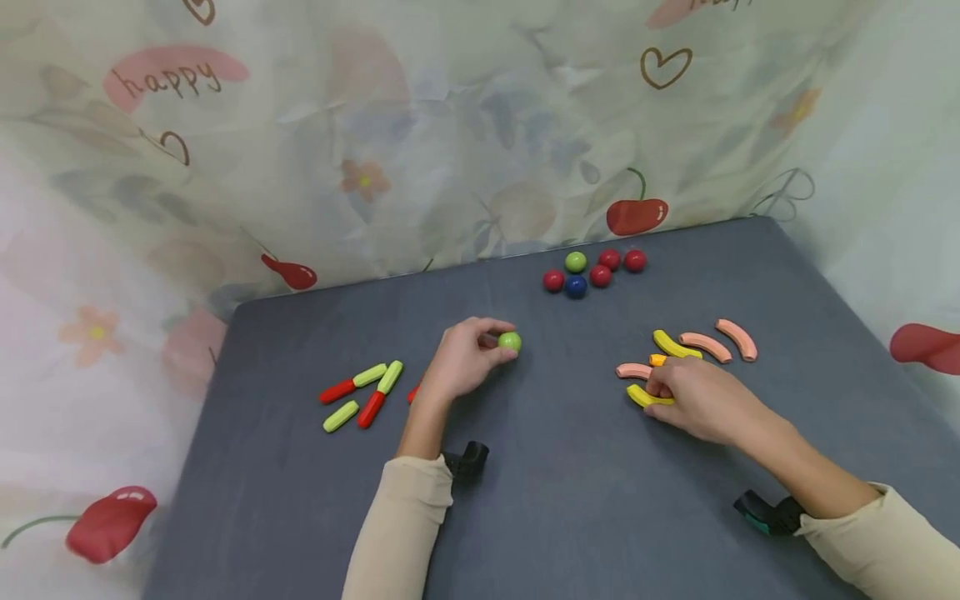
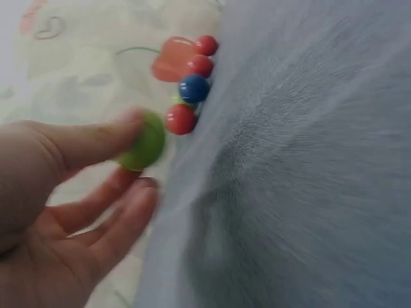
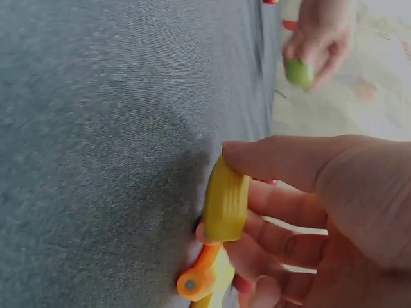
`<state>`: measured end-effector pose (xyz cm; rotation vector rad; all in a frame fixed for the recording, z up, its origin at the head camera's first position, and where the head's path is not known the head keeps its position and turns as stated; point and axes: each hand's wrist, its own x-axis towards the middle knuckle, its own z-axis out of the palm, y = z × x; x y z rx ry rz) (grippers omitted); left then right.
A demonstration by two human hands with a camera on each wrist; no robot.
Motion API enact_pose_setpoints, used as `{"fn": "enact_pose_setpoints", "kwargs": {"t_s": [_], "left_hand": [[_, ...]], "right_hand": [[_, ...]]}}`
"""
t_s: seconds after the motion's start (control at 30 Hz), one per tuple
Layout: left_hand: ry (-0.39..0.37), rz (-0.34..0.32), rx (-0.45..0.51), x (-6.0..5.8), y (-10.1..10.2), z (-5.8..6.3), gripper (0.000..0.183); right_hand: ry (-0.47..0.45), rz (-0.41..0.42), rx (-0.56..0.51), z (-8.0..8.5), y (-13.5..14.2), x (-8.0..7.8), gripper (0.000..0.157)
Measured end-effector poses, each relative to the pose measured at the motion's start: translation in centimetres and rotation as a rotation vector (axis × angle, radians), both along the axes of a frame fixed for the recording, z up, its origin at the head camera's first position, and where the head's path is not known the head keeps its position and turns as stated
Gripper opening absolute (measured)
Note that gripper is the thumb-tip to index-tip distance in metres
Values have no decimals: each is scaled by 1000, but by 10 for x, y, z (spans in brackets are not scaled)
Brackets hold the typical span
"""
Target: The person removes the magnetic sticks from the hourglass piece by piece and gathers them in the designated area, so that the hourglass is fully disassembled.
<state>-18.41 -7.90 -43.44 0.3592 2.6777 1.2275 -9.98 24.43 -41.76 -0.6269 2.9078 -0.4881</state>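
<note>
Near the middle of the table, my left hand pinches a green ball between thumb and fingers. The left wrist view shows this green ball held off the cloth. My right hand grips a yellow curved piece at the right; in the right wrist view the thumb presses on the yellow piece. Just beyond it lie an orange piece, partly covered by the hand, a pink curved piece and another yellow curved piece. Two more pink curved pieces lie farther right.
At the back edge sit several red balls, a blue ball and another green ball. Left of my left hand lie red-and-green sticks and a light green piece. A red piece is mostly hidden by the left wrist.
</note>
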Motion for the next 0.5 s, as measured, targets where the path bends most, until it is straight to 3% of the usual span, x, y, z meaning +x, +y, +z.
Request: {"fn": "enact_pose_setpoints", "kwargs": {"t_s": [0.17, 0.27, 0.37, 0.5], "left_hand": [[55, 91, 38, -45, 28, -5, 41], [98, 142, -9, -68, 42, -14, 42], [157, 168, -90, -82, 52, -22, 41], [224, 183, -185, -93, 61, -28, 39]], "right_hand": [[-13, -49, 64, 0, 5, 5, 14], [-23, -68, 84, -1, 6, 6, 13], [-23, -73, 93, -3, 6, 7, 14], [8, -84, 99, -4, 6, 6, 18]]}}
